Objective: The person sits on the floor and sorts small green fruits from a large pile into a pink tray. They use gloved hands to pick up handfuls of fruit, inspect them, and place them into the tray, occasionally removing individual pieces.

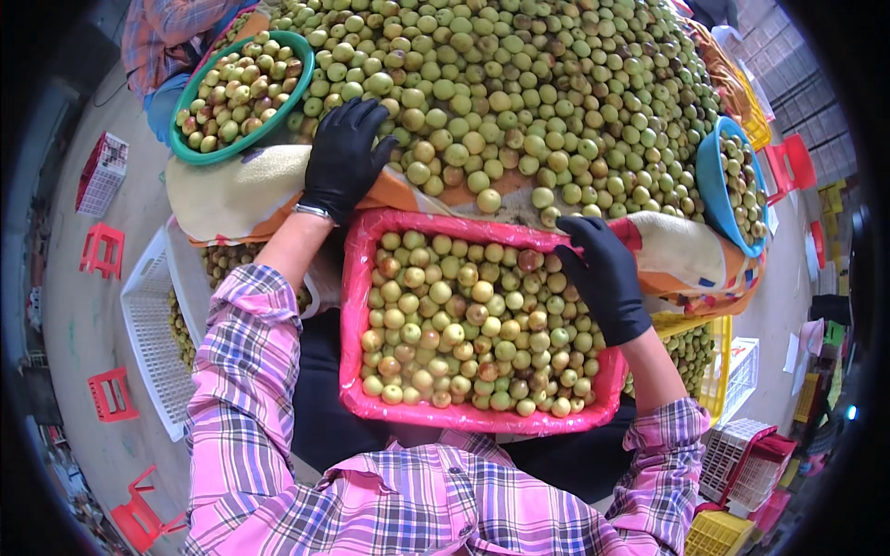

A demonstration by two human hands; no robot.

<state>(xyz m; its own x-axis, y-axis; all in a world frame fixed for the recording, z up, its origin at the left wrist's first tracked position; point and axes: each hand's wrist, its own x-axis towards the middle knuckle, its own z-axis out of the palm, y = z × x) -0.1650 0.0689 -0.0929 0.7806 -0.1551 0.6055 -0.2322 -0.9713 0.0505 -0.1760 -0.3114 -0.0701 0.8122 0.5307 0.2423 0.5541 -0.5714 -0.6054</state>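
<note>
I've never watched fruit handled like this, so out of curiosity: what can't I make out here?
All in the head view:
Undersides of the left hand and right hand: hidden by their gloved backs, so any grip is unclear.
Floor of the pink tray: hidden by fruit.
White crate: partly hidden by the left sleeve.
Co-worker and fruit pile: cut off by the upper edge.

Two red stools (105,235) at left, small white crate (111,172) beyond them, red seat (797,163) at right
</note>
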